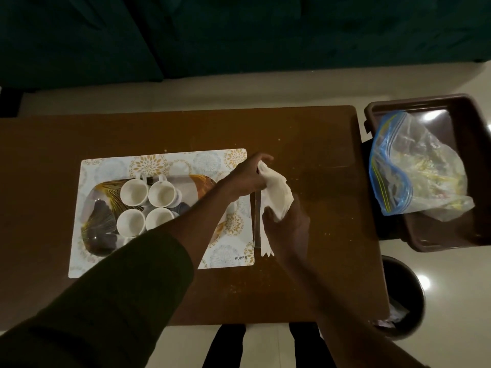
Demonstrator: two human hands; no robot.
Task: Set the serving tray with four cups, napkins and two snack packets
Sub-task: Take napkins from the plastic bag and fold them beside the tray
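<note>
The patterned serving tray (101, 224) lies on a floral placemat (159, 163) left of centre. Several white cups (134, 192) stand upright on it, close together. Both my hands hold a white napkin (276, 193) above the table just right of the placemat. My left hand (245, 179) grips its upper end and my right hand (288, 227) grips its lower part. More white napkin paper (266, 248) lies on the table under my right hand. A clear zip bag (414, 168) with snack packets inside lies in a brown bin at the right.
The brown bin (473, 155) stands beside the table's right edge. A dark round waste bin (406, 296) sits on the floor below it. The wooden table (318, 134) carries crumbs. A dark green sofa (239, 35) runs along the far side.
</note>
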